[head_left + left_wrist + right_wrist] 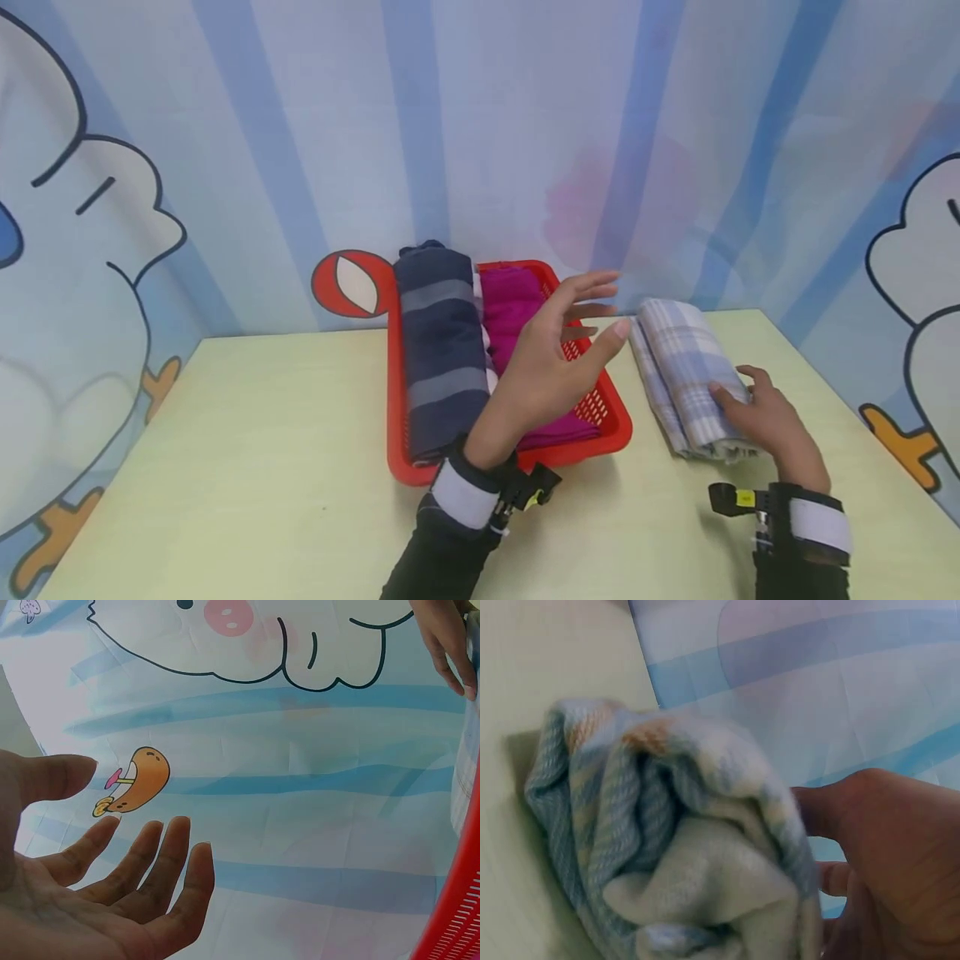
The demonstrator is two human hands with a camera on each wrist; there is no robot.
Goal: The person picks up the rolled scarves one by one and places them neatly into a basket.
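My left hand [536, 367] hovers above the right side of a red plastic basket [397, 417], fingers spread and holding nothing. Its palm and separated fingers also show in the left wrist view. Inside the basket lie a rolled navy cloth with grey stripes [442, 342] and a folded magenta cloth [513, 308]. To the basket's right, a rolled blue-and-white plaid cloth [686, 358] rests on the table. My right hand [776, 421] grips its near right side, thumb on top. From the right wrist, the roll's layered end [705, 877] hides most of the fingertips.
A pale yellow table [270, 450] carries everything. Behind and beside it hangs a blue-striped cartoon backdrop [510, 125], which meets the table's back edge just behind the basket and the plaid roll.
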